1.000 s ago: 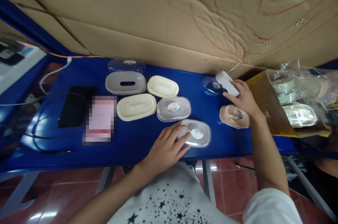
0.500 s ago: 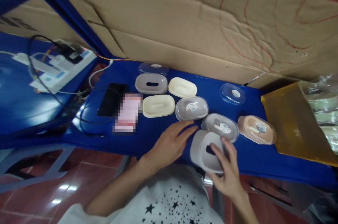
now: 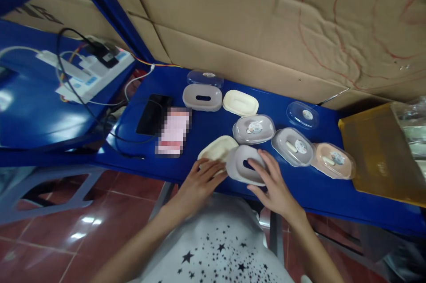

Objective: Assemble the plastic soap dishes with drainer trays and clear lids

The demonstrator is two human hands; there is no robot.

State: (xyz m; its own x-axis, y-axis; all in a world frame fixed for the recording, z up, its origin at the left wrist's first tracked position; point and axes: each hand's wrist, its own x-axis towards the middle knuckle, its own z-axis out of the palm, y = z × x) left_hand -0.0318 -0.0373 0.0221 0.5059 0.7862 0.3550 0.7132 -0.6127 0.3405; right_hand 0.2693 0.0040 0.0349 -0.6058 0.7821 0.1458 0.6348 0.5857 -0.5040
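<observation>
My right hand (image 3: 274, 185) grips a grey oval soap dish base (image 3: 238, 169) by its right side, near the dark slot in its floor. The base is held tilted just above the front of the table. Fingers of my left hand (image 3: 201, 185) are closed on the near edge of a cream oval tray (image 3: 218, 147), which lies slanted beside the base. The tray's right end adjoins the base; whether they touch I cannot tell. Behind them sits a lidded grey soap dish (image 3: 253, 129) with a round label.
Another slotted grey base (image 3: 202, 97), a second cream tray (image 3: 240, 102) and clear lids (image 3: 302, 115) lie farther back. Lidded grey (image 3: 293, 147) and peach (image 3: 334, 161) dishes stand right, by a brown carton (image 3: 379, 154). Left are a black phone (image 3: 153, 114) and power strip (image 3: 96, 81).
My left hand has taken hold of the nearer cream tray and drawn it forward and aslant. The grey base in my right hand has moved left, beside it. The camera view has shifted.
</observation>
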